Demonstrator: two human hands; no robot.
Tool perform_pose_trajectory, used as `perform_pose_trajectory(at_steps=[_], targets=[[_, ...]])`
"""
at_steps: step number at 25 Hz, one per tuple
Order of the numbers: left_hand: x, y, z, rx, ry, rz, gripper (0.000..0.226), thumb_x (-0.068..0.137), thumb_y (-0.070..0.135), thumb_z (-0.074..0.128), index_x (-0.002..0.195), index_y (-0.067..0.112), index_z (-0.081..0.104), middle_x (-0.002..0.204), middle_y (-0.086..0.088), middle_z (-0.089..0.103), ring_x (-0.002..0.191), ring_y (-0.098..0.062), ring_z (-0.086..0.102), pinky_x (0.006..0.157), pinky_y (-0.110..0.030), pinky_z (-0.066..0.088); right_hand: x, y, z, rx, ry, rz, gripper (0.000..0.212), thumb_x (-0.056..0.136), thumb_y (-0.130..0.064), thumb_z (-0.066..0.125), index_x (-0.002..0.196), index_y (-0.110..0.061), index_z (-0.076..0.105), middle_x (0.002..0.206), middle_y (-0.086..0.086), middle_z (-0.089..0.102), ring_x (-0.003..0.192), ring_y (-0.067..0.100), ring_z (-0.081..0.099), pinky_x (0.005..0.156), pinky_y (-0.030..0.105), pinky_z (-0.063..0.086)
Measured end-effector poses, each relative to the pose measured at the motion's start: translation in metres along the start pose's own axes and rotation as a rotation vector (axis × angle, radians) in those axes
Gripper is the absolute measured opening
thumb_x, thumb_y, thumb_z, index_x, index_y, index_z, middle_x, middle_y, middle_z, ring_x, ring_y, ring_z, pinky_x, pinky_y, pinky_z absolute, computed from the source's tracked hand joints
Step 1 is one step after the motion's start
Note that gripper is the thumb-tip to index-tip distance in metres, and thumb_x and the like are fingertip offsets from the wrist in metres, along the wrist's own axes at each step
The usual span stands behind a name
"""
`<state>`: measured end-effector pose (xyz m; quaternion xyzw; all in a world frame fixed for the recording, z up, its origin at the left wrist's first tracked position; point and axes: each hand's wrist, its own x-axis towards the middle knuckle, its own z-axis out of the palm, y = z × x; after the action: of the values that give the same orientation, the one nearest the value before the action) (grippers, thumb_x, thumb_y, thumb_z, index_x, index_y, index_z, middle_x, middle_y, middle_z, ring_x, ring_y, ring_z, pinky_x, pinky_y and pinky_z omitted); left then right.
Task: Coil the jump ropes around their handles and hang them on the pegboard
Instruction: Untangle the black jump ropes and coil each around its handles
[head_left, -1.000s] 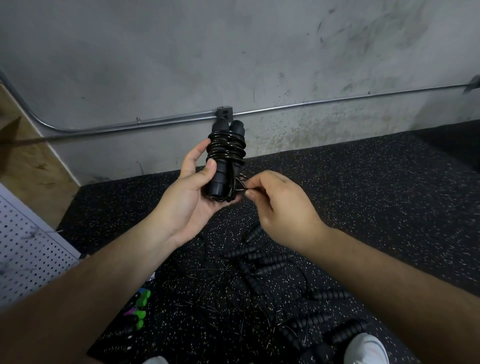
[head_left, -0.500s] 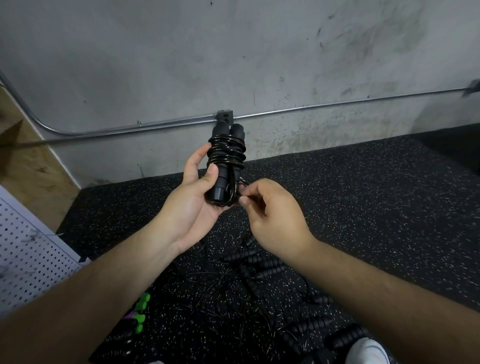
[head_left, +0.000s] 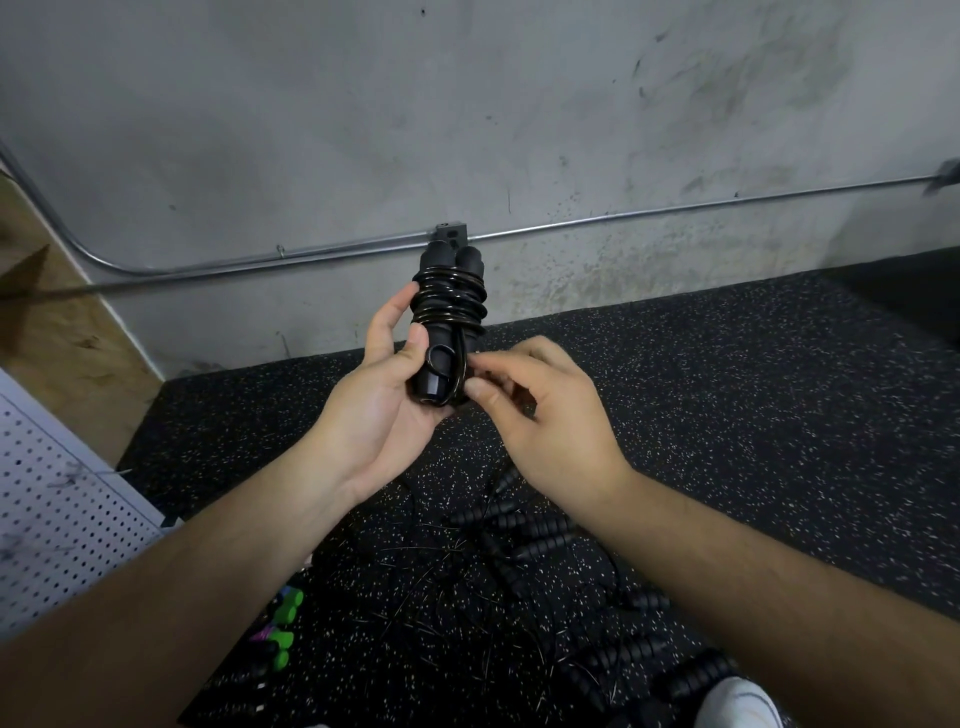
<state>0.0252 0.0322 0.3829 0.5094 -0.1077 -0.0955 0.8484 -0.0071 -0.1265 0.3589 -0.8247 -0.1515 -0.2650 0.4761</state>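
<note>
A black jump rope (head_left: 449, 306), its cord coiled round its two handles held side by side, stands upright in front of the wall. My left hand (head_left: 387, 395) grips the lower part of the handles, thumb across the front. My right hand (head_left: 540, 421) pinches the loose end of the cord at the bundle's lower right side. A white pegboard (head_left: 57, 519) lies at the left edge. Several more black jump ropes (head_left: 524, 540) lie tangled on the floor below my hands.
Green-tipped handles (head_left: 283, 629) lie on the speckled rubber floor (head_left: 753, 415) near the pegboard. A metal conduit (head_left: 675, 210) runs along the concrete wall. A white shoe (head_left: 743, 706) shows at the bottom right. A wooden panel (head_left: 47, 332) stands at the left.
My right hand has moved in closer to the bundle's lower right side, still pinching the cord end. The bundle has barely shifted in my left hand.
</note>
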Motion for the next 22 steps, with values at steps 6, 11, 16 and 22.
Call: perform_pose_trajectory(at_steps=[6, 11, 16, 22], targets=[[-0.001, -0.009, 0.002, -0.012, 0.005, -0.038, 0.053, 0.105, 0.004, 0.037, 0.145, 0.038, 0.043, 0.123, 0.001, 0.072, 0.109, -0.018, 0.067, 0.080, -0.034, 0.056, 0.002, 0.004, -0.003, -0.126, -0.066, -0.028, 0.009, 0.092, -0.013, 0.070, 0.101, -0.012, 0.070, 0.095, -0.008, 0.062, 0.087, 0.005, 0.056, 0.080, 0.021, 0.050], [0.003, -0.012, 0.003, 0.032, 0.010, -0.049, 0.055, 0.103, 0.002, 0.039, 0.145, 0.038, 0.045, 0.129, -0.003, 0.069, 0.119, -0.019, 0.064, 0.093, -0.032, 0.051, 0.005, 0.001, -0.005, -0.078, -0.089, 0.034, 0.016, 0.090, -0.013, 0.069, 0.106, -0.015, 0.067, 0.095, -0.011, 0.065, 0.089, 0.003, 0.061, 0.082, 0.022, 0.053], [0.005, -0.018, -0.005, 0.236, 0.010, -0.140, 0.049, 0.104, 0.008, 0.048, 0.141, 0.041, 0.050, 0.132, -0.003, 0.066, 0.117, -0.015, 0.063, 0.097, -0.034, 0.050, 0.012, 0.002, -0.006, -0.150, -0.158, -0.060, 0.029, 0.095, -0.020, 0.067, 0.123, -0.018, 0.067, 0.111, -0.007, 0.060, 0.099, 0.009, 0.060, 0.089, 0.027, 0.053], [0.002, -0.020, -0.006, 0.494, -0.029, -0.164, 0.029, 0.105, 0.027, 0.051, 0.132, 0.031, 0.061, 0.119, -0.005, 0.068, 0.101, -0.022, 0.064, 0.080, -0.036, 0.051, 0.022, 0.010, -0.015, -0.268, -0.148, -0.050, 0.014, 0.093, -0.034, 0.069, 0.094, -0.020, 0.072, 0.094, -0.013, 0.063, 0.099, 0.012, 0.055, 0.087, 0.030, 0.049]])
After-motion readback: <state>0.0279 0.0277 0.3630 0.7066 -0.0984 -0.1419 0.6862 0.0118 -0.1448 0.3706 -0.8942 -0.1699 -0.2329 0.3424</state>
